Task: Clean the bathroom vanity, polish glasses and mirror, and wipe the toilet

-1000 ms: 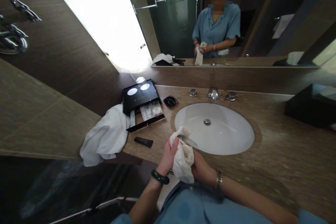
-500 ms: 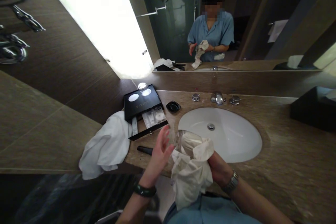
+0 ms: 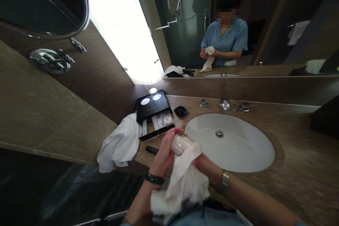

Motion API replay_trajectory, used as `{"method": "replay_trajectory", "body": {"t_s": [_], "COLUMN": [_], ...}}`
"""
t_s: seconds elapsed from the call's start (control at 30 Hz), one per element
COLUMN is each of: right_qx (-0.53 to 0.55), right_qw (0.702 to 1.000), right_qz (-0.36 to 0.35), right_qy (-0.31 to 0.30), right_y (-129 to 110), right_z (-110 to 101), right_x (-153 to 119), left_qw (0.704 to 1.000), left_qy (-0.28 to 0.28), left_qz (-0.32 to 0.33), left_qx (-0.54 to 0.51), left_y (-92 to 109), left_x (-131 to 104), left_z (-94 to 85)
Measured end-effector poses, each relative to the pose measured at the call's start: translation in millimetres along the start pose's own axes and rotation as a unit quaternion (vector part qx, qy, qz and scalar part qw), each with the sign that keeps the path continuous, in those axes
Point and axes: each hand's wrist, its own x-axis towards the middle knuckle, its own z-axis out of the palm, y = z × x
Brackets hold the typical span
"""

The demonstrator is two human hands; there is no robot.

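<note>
My left hand (image 3: 164, 152), with a dark green bangle on the wrist, grips a clear drinking glass (image 3: 180, 143) by its base end. My right hand (image 3: 205, 167), with a metal watch, holds a white cloth (image 3: 183, 183) that is pushed into the glass and hangs down toward my lap. Both hands are over the front edge of the brown stone counter (image 3: 296, 155), just left of the white oval sink (image 3: 233, 144).
A black amenity tray (image 3: 155, 113) with an open drawer stands at the back left, a small black dish (image 3: 181, 111) beside it. A white towel (image 3: 120, 144) hangs over the counter's left edge, a black tube (image 3: 151, 150) near it. Chrome tap (image 3: 225, 104) and mirror behind.
My left hand, open half a second ago, has closed on the glass. The cloth went from wrapped around the glass to pushed inside it. The view shifted right.
</note>
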Motion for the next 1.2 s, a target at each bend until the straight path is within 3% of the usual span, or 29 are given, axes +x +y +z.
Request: {"method": "replay_trajectory", "body": {"t_s": [0.07,0.2,0.33,0.43,0.6,0.67,0.77,0.83,0.9,0.97,1.03,1.13,1.2], "right_qx": [-0.029,-0.142,-0.039,-0.061,-0.197,-0.138,0.039,0.012,-0.127,-0.278,-0.378,-0.386,-0.337], "right_qw": [0.999,0.981,0.996,0.997,0.969,0.983,0.998,0.998,0.992,0.955,0.917,0.921,0.937], "right_qz": [-0.017,-0.026,0.009,0.004,-0.024,-0.008,0.056,0.041,-0.017,-0.064,-0.084,-0.059,-0.010], "right_qy": [-0.028,-0.126,-0.076,-0.050,-0.148,-0.122,0.014,0.039,-0.019,-0.081,-0.093,-0.015,0.093], "right_y": [4.4,-1.9,-14.4,-6.8,6.1,4.8,11.5,25.0,40.7,53.3,61.1,71.3,83.1], "right_z": [-0.2,-20.9,-9.5,2.4,-13.2,-7.2,23.7,44.1,53.2,49.8,38.8,18.5,5.6], "right_x": [7.5,26.0,20.2,21.1,55.2,65.3,76.2,88.9,108.7,129.9,142.7,129.2,99.0], "left_qw": [0.999,0.996,0.999,0.999,0.994,0.996,0.999,0.997,0.996,0.994,0.992,0.994,0.969], "left_qy": [0.017,0.075,0.040,0.030,0.071,0.041,-0.020,-0.041,-0.031,-0.016,-0.025,-0.014,0.067], "left_qz": [-0.028,-0.044,-0.008,-0.002,-0.064,-0.067,-0.036,-0.043,-0.071,-0.100,-0.116,-0.064,0.024], "left_qx": [-0.027,-0.020,0.008,-0.027,-0.051,-0.038,-0.030,-0.047,-0.055,-0.051,-0.032,0.088,0.236], "left_y": [0.1,-6.1,-1.4,1.5,1.5,8.6,25.1,34.0,38.1,39.8,45.4,73.7,105.6], "left_x": [5.3,7.6,-2.7,2.2,23.6,29.8,42.4,54.2,66.6,79.2,96.0,142.4,190.7], "left_z": [0.9,-5.4,-13.8,-18.7,-36.4,-49.9,-73.5,-87.3,-98.6,-109.3,-122.8,-153.6,-180.5]}}
